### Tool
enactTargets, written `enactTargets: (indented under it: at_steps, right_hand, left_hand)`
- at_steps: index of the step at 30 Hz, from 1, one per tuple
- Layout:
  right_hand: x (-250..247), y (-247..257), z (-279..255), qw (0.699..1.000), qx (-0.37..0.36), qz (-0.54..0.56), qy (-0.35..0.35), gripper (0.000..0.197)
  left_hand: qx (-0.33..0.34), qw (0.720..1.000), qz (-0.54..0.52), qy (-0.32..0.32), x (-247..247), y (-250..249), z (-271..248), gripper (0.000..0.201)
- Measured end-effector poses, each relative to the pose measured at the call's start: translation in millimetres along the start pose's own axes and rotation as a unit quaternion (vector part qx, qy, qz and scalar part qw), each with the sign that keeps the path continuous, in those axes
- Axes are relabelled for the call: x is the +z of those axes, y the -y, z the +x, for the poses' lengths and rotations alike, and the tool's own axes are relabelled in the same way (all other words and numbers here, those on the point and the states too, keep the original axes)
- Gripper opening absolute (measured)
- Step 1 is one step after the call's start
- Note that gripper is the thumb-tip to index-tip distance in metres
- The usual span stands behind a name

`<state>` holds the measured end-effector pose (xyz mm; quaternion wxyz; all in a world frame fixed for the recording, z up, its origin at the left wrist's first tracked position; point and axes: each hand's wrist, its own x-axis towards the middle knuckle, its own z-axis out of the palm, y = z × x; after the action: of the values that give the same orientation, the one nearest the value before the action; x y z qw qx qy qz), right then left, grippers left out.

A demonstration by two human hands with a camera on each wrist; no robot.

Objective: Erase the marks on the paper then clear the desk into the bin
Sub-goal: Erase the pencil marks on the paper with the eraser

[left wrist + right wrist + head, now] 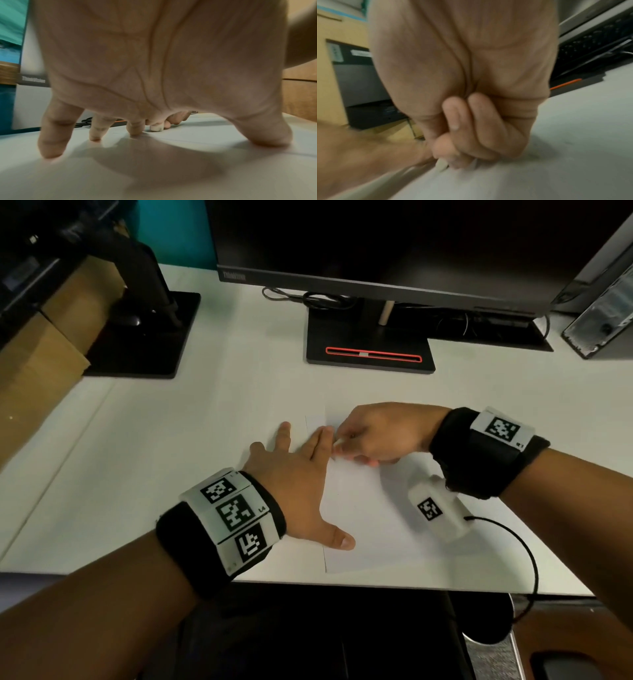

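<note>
A white sheet of paper (370, 529) lies on the white desk (171, 460) near its front edge. My left hand (294, 470) is spread flat with straight fingers, pressing the paper's left edge; its fingertips (51, 150) touch the surface. My right hand (373, 433) curls around a small white eraser (339, 442), its tip down on the paper just beside my left fingers. The eraser (157, 127) shows past my left fingers, and in the right wrist view the eraser (441, 164) peeks out under my curled fingers (462, 135). No marks can be made out on the paper.
A monitor (394, 251) on a black stand (370, 350) with a red slot sits behind the paper. A second black stand (144, 337) is at the back left, beside brown cardboard (41, 364). A computer case (603, 313) stands at the back right. No bin in view.
</note>
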<state>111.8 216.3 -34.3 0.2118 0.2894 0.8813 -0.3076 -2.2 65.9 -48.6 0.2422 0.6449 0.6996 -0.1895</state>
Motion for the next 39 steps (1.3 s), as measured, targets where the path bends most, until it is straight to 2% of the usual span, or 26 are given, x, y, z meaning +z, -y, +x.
enactTargets:
  at_steps: [4, 9, 13, 16, 18, 22, 23, 27, 31, 36, 39]
  right_hand:
    - [-17, -9, 1, 0.997, 0.037, -0.001, -0.061, 0.037]
    - [-4, -7, -4, 1.000, 0.022, -0.004, -0.017, 0.036]
    - [-16, -21, -6, 0.994, 0.068, 0.010, -0.087, 0.038]
    - [-5, -15, -8, 0.998, 0.039, -0.008, -0.052, 0.038]
    - [-1, -13, -11, 0.999, 0.033, 0.019, -0.022, 0.036]
    - [-13, -26, -11, 0.994, 0.068, 0.012, -0.088, 0.039]
    - [-12, -26, -12, 0.994, 0.066, 0.007, -0.084, 0.039]
    - [-1, -24, -21, 0.999, 0.038, 0.011, -0.015, 0.038]
    - [-8, -40, -23, 0.992, 0.077, 0.016, -0.103, 0.040]
    - [5, -31, -29, 0.998, 0.047, 0.033, -0.033, 0.036]
    - [-8, -43, -27, 0.989, 0.094, 0.070, -0.086, 0.036]
  left_hand:
    - [-0.003, 1.000, 0.001, 0.004, -1, -1, -1, 0.148]
    - [-0.005, 1.000, 0.003, 0.005, -1, 0, 0, 0.148]
    - [-0.008, 1.000, 0.011, 0.012, -1, -1, -1, 0.148]
    - [-0.009, 1.000, 0.011, 0.015, -2, -2, 0, 0.148]
    - [-0.009, 1.000, 0.013, 0.019, -3, -2, 0, 0.147]
    - [-0.010, 1.000, 0.013, 0.020, -2, -2, 0, 0.147]
    - [-0.009, 1.000, 0.013, 0.020, -2, -2, 0, 0.147]
    - [-0.009, 1.000, 0.017, 0.024, -3, -2, 0, 0.146]
    - [-0.008, 0.999, 0.026, 0.028, -3, -2, -1, 0.144]
    - [-0.012, 0.999, 0.029, 0.039, -4, -3, 0, 0.142]
    - [-0.013, 0.999, 0.029, 0.040, -4, -3, 0, 0.142]
